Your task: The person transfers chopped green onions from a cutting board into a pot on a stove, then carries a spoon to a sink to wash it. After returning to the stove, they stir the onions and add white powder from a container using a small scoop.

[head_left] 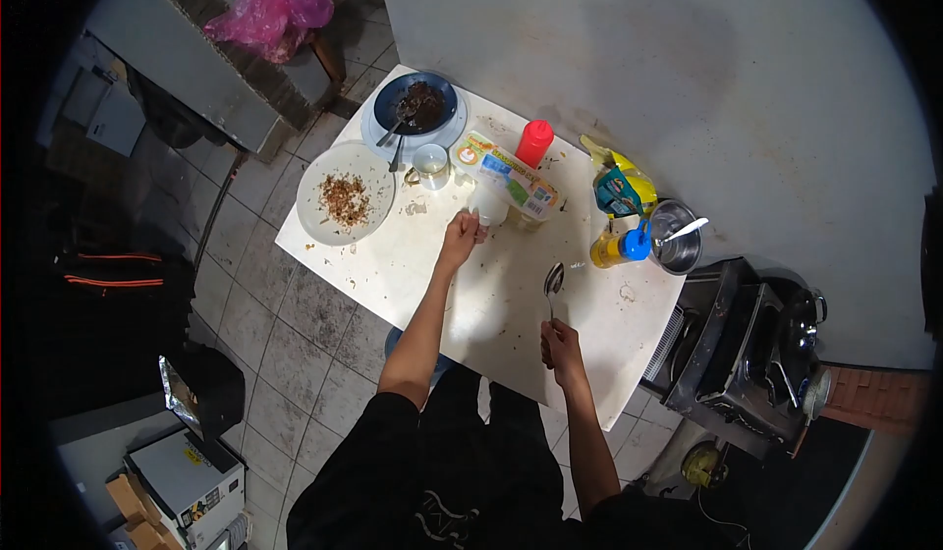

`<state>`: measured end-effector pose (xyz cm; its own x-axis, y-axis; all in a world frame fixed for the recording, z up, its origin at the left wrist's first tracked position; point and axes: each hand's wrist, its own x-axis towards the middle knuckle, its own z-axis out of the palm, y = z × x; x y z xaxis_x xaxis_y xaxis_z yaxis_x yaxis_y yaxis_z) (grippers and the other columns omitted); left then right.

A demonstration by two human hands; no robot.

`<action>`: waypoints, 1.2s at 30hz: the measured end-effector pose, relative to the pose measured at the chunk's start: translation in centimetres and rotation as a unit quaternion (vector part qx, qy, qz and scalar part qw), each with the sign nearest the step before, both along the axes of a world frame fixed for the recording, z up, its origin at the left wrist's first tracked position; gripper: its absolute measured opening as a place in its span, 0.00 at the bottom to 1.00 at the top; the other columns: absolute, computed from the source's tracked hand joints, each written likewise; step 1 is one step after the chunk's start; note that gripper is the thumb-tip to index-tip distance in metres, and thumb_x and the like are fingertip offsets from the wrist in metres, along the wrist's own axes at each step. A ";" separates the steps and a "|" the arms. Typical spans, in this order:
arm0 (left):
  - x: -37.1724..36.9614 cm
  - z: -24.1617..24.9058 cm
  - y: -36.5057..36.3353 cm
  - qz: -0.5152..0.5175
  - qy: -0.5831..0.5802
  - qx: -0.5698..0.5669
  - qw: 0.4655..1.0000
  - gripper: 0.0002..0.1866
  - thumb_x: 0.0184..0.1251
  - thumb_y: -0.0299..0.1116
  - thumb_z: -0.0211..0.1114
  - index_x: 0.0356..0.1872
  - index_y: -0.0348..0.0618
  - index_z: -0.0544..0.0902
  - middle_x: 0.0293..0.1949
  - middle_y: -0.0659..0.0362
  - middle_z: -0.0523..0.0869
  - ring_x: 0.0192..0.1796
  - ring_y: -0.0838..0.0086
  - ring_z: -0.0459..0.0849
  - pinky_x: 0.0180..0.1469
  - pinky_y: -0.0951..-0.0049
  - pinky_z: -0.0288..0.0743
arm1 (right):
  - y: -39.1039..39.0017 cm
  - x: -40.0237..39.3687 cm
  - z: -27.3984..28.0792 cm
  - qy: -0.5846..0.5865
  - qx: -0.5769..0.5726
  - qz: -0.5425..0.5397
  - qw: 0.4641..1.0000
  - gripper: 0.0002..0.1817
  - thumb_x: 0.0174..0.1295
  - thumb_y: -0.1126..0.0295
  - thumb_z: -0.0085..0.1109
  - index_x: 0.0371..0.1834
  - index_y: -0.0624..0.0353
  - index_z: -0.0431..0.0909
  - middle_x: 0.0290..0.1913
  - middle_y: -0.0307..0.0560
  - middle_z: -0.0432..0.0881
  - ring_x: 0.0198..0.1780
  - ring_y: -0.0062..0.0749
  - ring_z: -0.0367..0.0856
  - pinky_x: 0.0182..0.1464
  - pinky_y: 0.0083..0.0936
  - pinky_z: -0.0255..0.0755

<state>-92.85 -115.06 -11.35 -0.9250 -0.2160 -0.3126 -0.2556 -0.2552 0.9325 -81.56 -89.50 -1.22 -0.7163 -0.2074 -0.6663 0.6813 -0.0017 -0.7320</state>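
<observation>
My left hand (460,240) is closed at the near side of a small white cup (488,206), its fingers at the cup's edge. Just behind the cup lies a clear package with a printed label (506,173). Over the right half of the table, my right hand (561,347) is wrapped round the handle of a metal spoon (554,281), whose bowl points away from me. A glass mug (430,167) stands beyond my left hand. Left of it is a white plate (312,204) with brown crumbly bits.
A dark blue bowl (390,95) with dark food sits on a plate at the far corner. Along the wall side of the white table (481,354) are a red squeeze bottle (534,143), a yellow bottle (609,249) and a steel bowl (691,246). A stove (732,354) stands right.
</observation>
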 end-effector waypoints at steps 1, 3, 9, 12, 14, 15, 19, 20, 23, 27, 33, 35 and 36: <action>-0.1 -0.5 0.2 0.001 0.018 -0.019 1.000 0.16 0.70 0.46 0.55 0.39 0.41 0.71 0.28 0.61 0.77 0.31 0.79 0.78 0.34 0.78 0.73 | 0.3 0.1 -0.1 0.002 -0.001 -0.003 1.000 0.16 0.68 0.65 0.50 0.21 0.51 0.62 0.14 0.26 0.55 0.12 0.11 0.49 0.13 0.16 0.42; 0.1 -0.7 0.9 -0.002 0.039 -0.037 0.999 0.17 0.70 0.47 0.54 0.39 0.41 0.71 0.30 0.60 0.79 0.32 0.78 0.79 0.34 0.78 0.73 | 0.8 0.2 -0.2 0.003 -0.013 0.003 1.000 0.15 0.67 0.62 0.52 0.23 0.52 0.64 0.15 0.27 0.59 0.12 0.11 0.53 0.13 0.15 0.45; 1.0 -0.5 1.8 0.003 -0.034 0.040 0.999 0.19 0.71 0.48 0.53 0.41 0.38 0.75 0.34 0.58 0.81 0.35 0.77 0.80 0.37 0.78 0.74 | 2.5 1.2 -0.1 0.022 0.022 0.002 1.000 0.14 0.66 0.63 0.52 0.24 0.55 0.67 0.15 0.29 0.61 0.13 0.12 0.56 0.13 0.15 0.48; 1.3 0.1 1.8 -0.021 -0.041 0.020 0.999 0.21 0.71 0.49 0.52 0.42 0.39 0.77 0.36 0.58 0.81 0.38 0.76 0.81 0.41 0.77 0.73 | 3.3 1.8 -0.2 0.040 0.048 -0.012 0.998 0.15 0.67 0.63 0.52 0.23 0.55 0.66 0.14 0.29 0.59 0.13 0.12 0.55 0.14 0.16 0.46; 2.2 0.5 1.5 0.020 -0.024 0.039 0.999 0.21 0.71 0.51 0.51 0.40 0.40 0.77 0.35 0.61 0.79 0.37 0.78 0.78 0.43 0.77 0.71 | 4.1 2.3 -1.1 0.063 0.063 -0.016 0.996 0.14 0.67 0.63 0.51 0.24 0.56 0.67 0.15 0.29 0.60 0.13 0.12 0.56 0.14 0.16 0.47; 2.8 1.1 1.2 0.017 -0.022 0.036 0.999 0.21 0.71 0.51 0.51 0.40 0.40 0.77 0.35 0.61 0.79 0.37 0.78 0.78 0.43 0.77 0.71 | 4.5 2.5 -1.5 0.084 0.080 -0.016 0.993 0.14 0.67 0.63 0.51 0.24 0.56 0.68 0.15 0.29 0.60 0.13 0.12 0.56 0.14 0.16 0.48; 6.3 3.0 0.1 0.015 -0.055 0.070 0.996 0.14 0.73 0.43 0.51 0.38 0.43 0.77 0.31 0.66 0.75 0.31 0.84 0.70 0.40 0.82 0.70 | 6.0 2.6 -3.1 0.129 0.103 -0.006 0.986 0.13 0.66 0.64 0.52 0.26 0.58 0.72 0.15 0.29 0.62 0.15 0.12 0.59 0.16 0.16 0.51; 7.3 3.4 -0.2 0.003 -0.027 0.085 0.996 0.13 0.74 0.42 0.50 0.38 0.43 0.77 0.30 0.66 0.74 0.32 0.84 0.70 0.41 0.82 0.69 | 6.4 2.6 -4.2 0.163 0.128 0.004 0.978 0.12 0.66 0.65 0.52 0.27 0.59 0.74 0.15 0.30 0.63 0.16 0.12 0.59 0.17 0.16 0.52; 9.5 5.7 -0.9 -0.014 0.026 0.094 0.995 0.12 0.75 0.37 0.47 0.39 0.42 0.76 0.28 0.68 0.70 0.33 0.85 0.68 0.44 0.81 0.68 | 6.1 2.3 -3.1 0.200 0.155 0.009 0.968 0.11 0.65 0.67 0.52 0.28 0.61 0.78 0.15 0.30 0.65 0.18 0.14 0.61 0.21 0.18 0.55; 11.6 11.5 -0.6 -0.028 0.065 0.097 0.993 0.12 0.74 0.38 0.49 0.43 0.41 0.75 0.37 0.65 0.76 0.37 0.84 0.72 0.50 0.72 0.69 | 5.0 0.4 -1.5 0.277 0.242 0.028 0.929 0.12 0.62 0.68 0.54 0.25 0.65 0.78 0.15 0.40 0.70 0.18 0.21 0.64 0.23 0.25 0.58; 13.8 15.1 -1.0 -0.019 0.094 0.048 0.994 0.09 0.71 0.31 0.53 0.37 0.36 0.79 0.31 0.62 0.82 0.32 0.84 0.76 0.36 0.85 0.69 | 0.6 -9.9 -4.6 0.477 0.362 0.088 0.796 0.05 0.53 0.72 0.55 0.29 0.62 0.76 0.28 0.56 0.75 0.33 0.52 0.77 0.35 0.41 0.70; 14.7 15.6 -1.5 -0.055 0.064 -0.017 0.996 0.08 0.70 0.29 0.55 0.35 0.38 0.80 0.27 0.66 0.80 0.27 0.87 0.73 0.29 0.87 0.64 | -2.1 -13.9 -4.3 0.501 0.379 0.108 0.771 0.05 0.54 0.73 0.54 0.31 0.61 0.76 0.32 0.56 0.75 0.34 0.52 0.77 0.37 0.42 0.71; 15.0 14.9 -1.3 -0.023 0.075 -0.021 0.997 0.06 0.68 0.26 0.56 0.33 0.38 0.81 0.24 0.68 0.78 0.23 0.90 0.69 0.24 0.87 0.59 | -3.4 -15.4 -3.7 0.500 0.389 0.120 0.764 0.05 0.54 0.73 0.53 0.32 0.61 0.76 0.33 0.55 0.75 0.34 0.52 0.77 0.38 0.43 0.71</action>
